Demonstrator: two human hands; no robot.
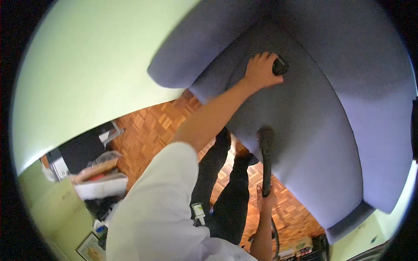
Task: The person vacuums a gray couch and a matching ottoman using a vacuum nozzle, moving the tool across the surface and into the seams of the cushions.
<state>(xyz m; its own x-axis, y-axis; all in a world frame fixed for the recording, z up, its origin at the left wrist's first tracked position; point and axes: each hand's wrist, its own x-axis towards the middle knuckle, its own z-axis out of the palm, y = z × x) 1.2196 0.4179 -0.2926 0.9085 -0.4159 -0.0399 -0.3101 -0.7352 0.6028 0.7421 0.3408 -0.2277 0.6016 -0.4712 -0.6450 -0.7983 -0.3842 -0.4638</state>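
A grey-blue sofa (300, 117) spreads across the view, its seat in front of me. My left hand (263, 71) reaches far over the seat, closed around a small dark rounded object (281, 66) whose kind I cannot make out. Nearer to me, my right hand (266, 200) grips a black vacuum cleaner wand (267, 167). The wand's dark head (265, 132) rests against the sofa seat near its front edge. Below the right hand, a black hose (275, 237) runs down beside my forearm.
Wooden parquet floor (150, 126) lies under my legs. Wrapped items (100, 182) and a black box-like thing (85, 148) stand on the left by a pale green wall (100, 56). A framed picture (91, 248) is at lower left; boxes (300, 247) sit at lower right.
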